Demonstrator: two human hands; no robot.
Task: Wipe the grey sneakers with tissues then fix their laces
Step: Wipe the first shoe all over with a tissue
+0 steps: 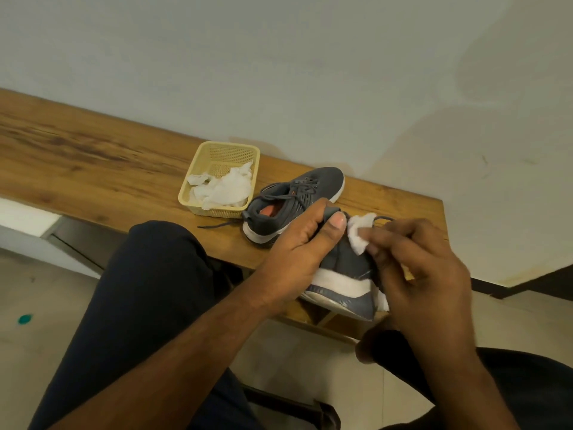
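My left hand (302,240) grips the heel end of a grey sneaker (347,274), held tilted on its side over the table's near edge, white midsole and sole facing me. My right hand (415,268) presses a crumpled white tissue (359,235) against the sneaker's upper; more tissue (383,301) pokes out below the palm. The second grey sneaker (297,200) stands upright on the wooden table (93,162) just behind, its dark laces loose, one lace end (217,225) trailing left across the table.
A cream plastic basket (198,203) with several crumpled white tissues (226,187) sits left of the standing sneaker. A white wall runs behind the table. My dark-trousered knees are below, over a tiled floor.
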